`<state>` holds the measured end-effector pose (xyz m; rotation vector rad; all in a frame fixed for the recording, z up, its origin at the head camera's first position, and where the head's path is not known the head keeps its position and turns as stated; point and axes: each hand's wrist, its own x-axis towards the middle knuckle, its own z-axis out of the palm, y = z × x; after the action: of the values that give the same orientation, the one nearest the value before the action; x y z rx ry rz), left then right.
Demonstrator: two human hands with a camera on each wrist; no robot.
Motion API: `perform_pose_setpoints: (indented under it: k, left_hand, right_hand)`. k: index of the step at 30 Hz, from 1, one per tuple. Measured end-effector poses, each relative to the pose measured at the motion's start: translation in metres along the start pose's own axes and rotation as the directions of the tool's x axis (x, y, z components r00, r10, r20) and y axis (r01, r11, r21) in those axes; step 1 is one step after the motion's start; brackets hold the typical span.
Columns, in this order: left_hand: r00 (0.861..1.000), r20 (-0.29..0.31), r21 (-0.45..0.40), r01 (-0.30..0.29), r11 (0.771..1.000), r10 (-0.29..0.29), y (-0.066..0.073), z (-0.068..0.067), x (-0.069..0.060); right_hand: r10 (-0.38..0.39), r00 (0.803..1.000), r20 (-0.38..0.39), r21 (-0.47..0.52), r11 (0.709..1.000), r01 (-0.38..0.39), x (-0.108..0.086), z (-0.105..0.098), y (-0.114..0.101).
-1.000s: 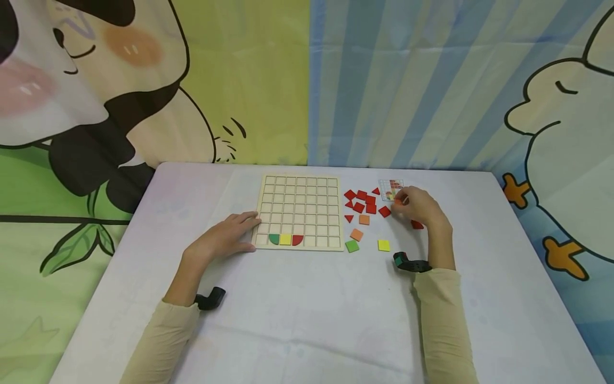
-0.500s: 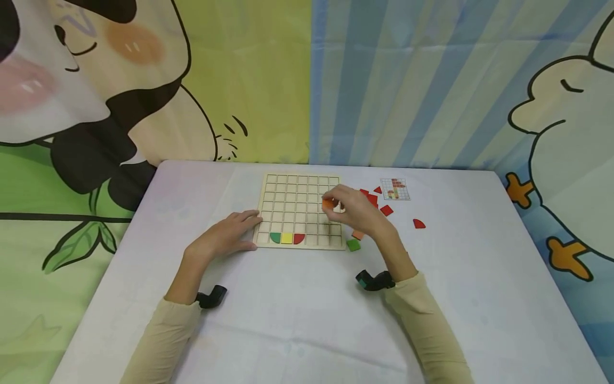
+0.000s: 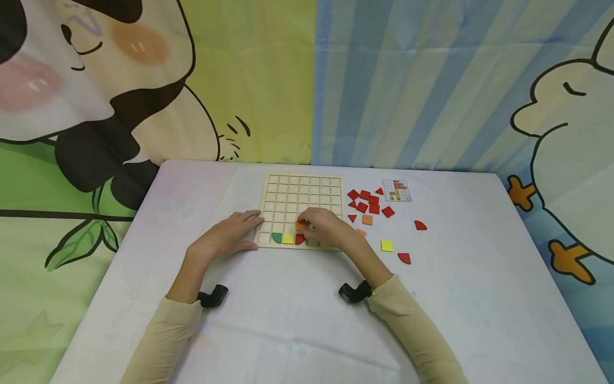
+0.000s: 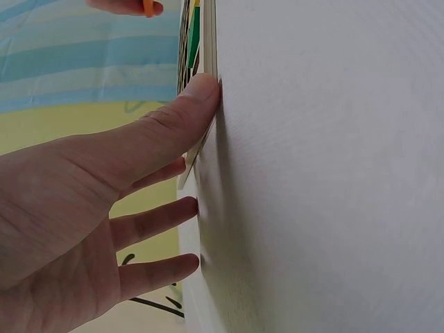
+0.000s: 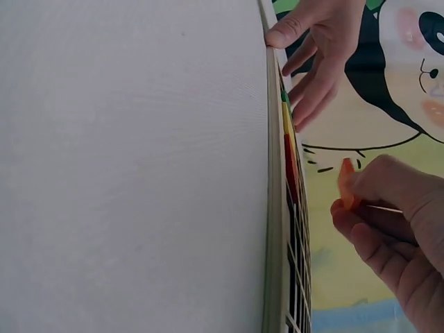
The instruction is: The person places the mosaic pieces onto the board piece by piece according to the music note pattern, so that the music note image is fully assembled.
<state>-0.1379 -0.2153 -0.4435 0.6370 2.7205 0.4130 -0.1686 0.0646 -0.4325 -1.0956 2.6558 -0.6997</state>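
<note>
Cartoon-printed cloth hangs behind a white-covered table, where a wooden grid board lies flat. Over its cells, near the red quarter-circle, the right hand holds an orange square tile pinched between thumb and fingertips; the right wrist view shows it clear of the board. To seat it well, I'd hold the tile level (it looks nearly so), square its sides to a cell, and lower it without nudging the red piece. The left hand, fingers spread and holding nothing, touches the board's near-left corner with its thumb, which should steady it.
</note>
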Motion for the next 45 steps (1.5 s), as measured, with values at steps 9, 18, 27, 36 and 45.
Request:
perform_pose_setpoints:
  k: [9, 18, 27, 36, 45]
  left_hand:
    - [1.0, 0.001, -0.001, 0.001, 1.0, -0.001, 0.001, 0.0, 0.001]
    - [1.0, 0.003, 0.004, 0.008, 1.0, -0.008, 0.002, 0.0, 0.0]
    - [1.0, -0.004, 0.009, -0.001, 1.0, 0.001, 0.002, -0.001, -0.001]
    - [1.0, -0.002, -0.007, 0.007, 1.0, -0.007, 0.002, -0.002, -0.002]
    - [1.0, 0.0, -0.007, 0.004, 1.0, -0.004, 0.002, -0.002, -0.002]
  right_hand:
    - [-0.044, 0.999, -0.023, -0.041, 0.998, 0.043, 0.001, 0.008, 0.005]
    - [-0.062, 0.998, -0.006, -0.043, 0.997, 0.062, 0.005, 0.013, 0.009]
    - [0.011, 1.0, -0.002, -0.098, 0.995, -0.011, 0.005, 0.014, 0.004]
    - [-0.009, 1.0, 0.016, -0.115, 0.993, 0.01, 0.004, 0.013, 0.001]
    - [0.119, 0.988, 0.103, -0.021, 0.993, -0.118, -0.022, -0.034, 0.004]
